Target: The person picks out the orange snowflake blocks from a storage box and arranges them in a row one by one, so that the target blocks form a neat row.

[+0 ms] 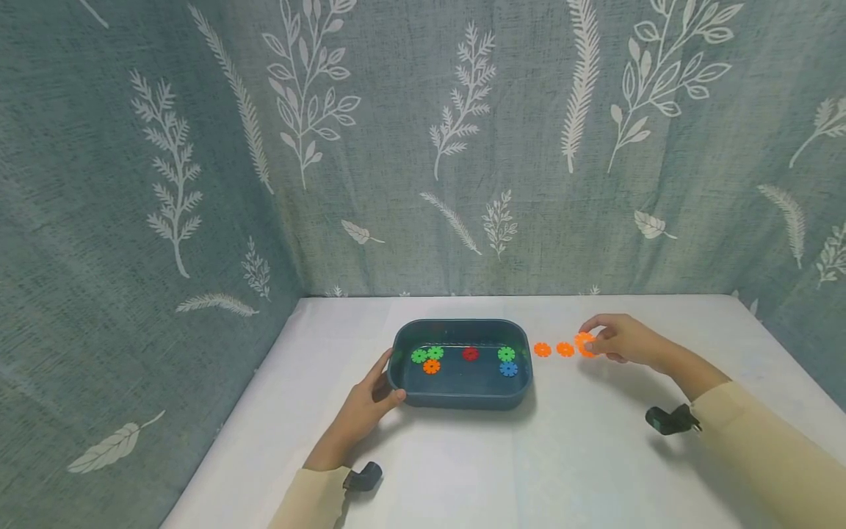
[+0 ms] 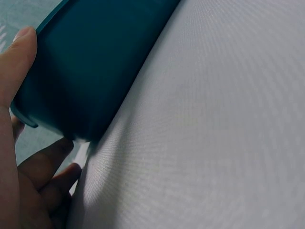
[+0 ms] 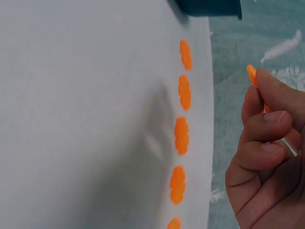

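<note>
A dark teal plastic bin (image 1: 463, 401) sits on the white table, with several notched discs inside: green discs (image 1: 506, 354), a red disc (image 1: 470, 354), a blue disc (image 1: 508, 369) and an orange disc (image 1: 432, 366). My left hand (image 1: 366, 404) holds the bin's left end, thumb at the front corner and fingers along the side. To the right of the bin, my right hand (image 1: 621, 342) pinches an orange notched disc (image 3: 251, 74) between thumb and fingers, raised over the table. Below it, more orange discs (image 3: 181, 136) lie in a row in the right wrist view.
The white table (image 1: 449, 470) meets patterned fabric (image 1: 396, 242) behind and at both sides. A dark wrist device (image 1: 670, 420) sits by the right sleeve, another device (image 1: 363, 477) by the left.
</note>
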The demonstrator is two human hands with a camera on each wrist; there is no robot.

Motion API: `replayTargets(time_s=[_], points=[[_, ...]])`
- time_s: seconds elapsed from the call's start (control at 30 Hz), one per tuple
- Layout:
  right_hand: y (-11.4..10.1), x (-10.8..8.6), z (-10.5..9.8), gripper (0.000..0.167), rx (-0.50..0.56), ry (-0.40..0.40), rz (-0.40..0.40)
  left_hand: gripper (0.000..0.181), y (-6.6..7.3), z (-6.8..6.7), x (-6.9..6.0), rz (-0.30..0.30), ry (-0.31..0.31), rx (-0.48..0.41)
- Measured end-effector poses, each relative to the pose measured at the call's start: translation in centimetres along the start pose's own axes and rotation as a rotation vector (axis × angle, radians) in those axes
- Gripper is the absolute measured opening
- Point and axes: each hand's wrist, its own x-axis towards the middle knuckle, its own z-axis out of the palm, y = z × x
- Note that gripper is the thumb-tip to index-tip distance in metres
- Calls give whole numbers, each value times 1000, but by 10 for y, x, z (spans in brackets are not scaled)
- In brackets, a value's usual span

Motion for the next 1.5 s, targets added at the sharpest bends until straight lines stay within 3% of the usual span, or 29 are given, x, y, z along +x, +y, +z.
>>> replayTargets(time_s=[0.5,0.83,1.5], points=[[36,-16,-16,42,28,74,27,84,-1,0,-2,-34,-1,10],[52,-25,-23,52,15,118,91,83,-1,1,-2,-18,4,11],[82,-38,-53,65,51,220,111,84,0,0,0,-19,-2,15]])
